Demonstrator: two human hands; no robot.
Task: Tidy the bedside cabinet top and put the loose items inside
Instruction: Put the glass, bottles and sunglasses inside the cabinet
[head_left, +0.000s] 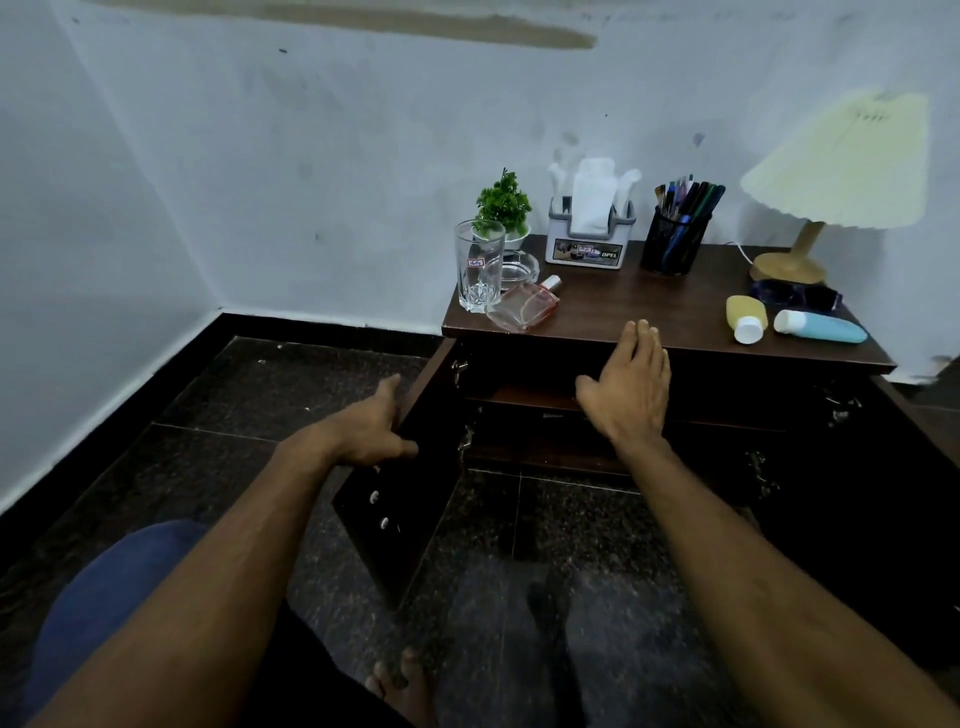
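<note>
while the left hand (371, 434) grips the top edge of the open left door (405, 519), the right hand (631, 384) is released, fingers straight, holding nothing, up in front of the cabinet opening just below the cabinet top (649, 312). loose items sit on top: perfume bottle (524, 306) on its side against the glass (479, 267) at the left front corner, yellow bottle (746, 318) and blue tube (821, 326) lying near the right front edge. behind them: ashtray (519, 265), plant (504, 202), tissue box (589, 234), pen holder (675, 244), lamp (836, 166). inside too dark to tell.
</note>
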